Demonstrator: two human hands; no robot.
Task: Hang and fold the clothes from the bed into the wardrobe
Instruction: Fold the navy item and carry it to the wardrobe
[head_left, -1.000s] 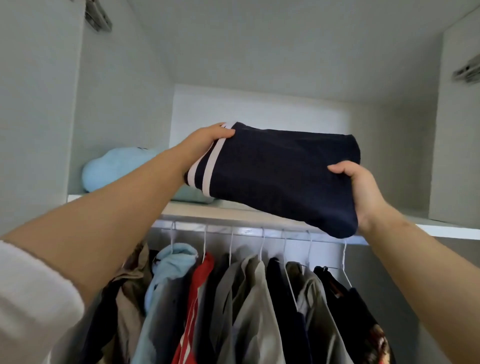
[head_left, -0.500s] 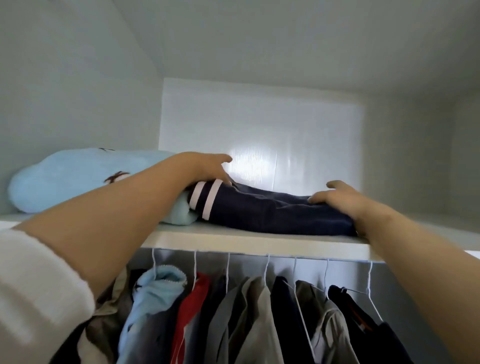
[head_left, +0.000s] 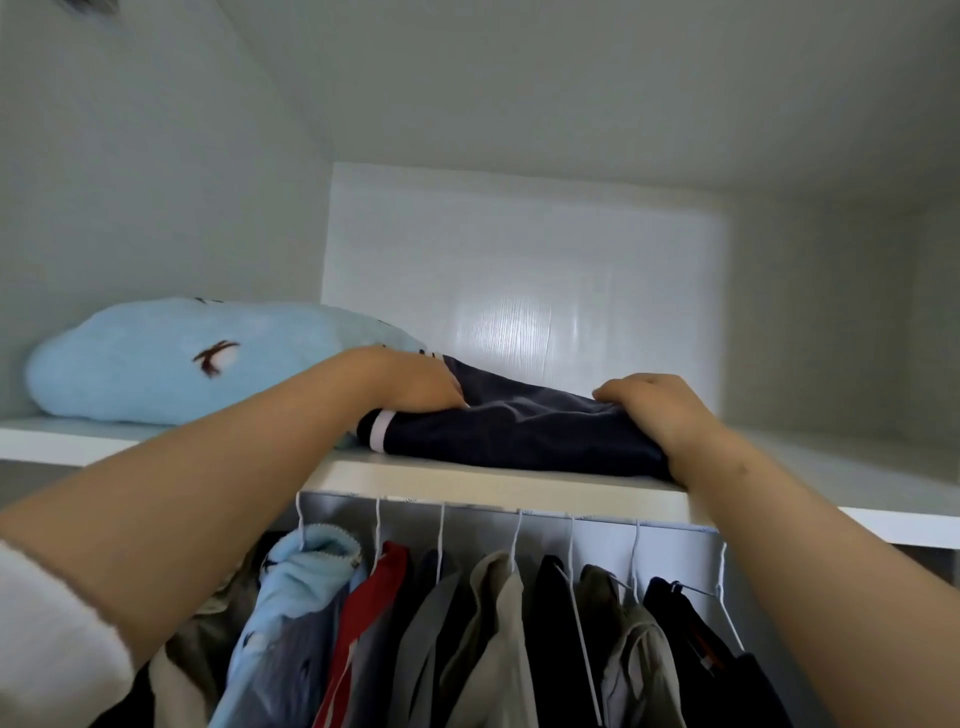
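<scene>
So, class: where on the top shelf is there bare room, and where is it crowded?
Bare shelf runs right of the navy garment to the side wall. Left is crowded: blue plush against the garment. Hanging clothes pack the space below.

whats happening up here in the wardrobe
A person is putting a folded navy garment with white stripes on the white top shelf of the wardrobe. The left hand presses on its striped end and the right hand grips the other end. The garment lies flat on the shelf, right beside a light blue plush cushion. Below the shelf hangs a row of clothes on white wire hangers.
</scene>
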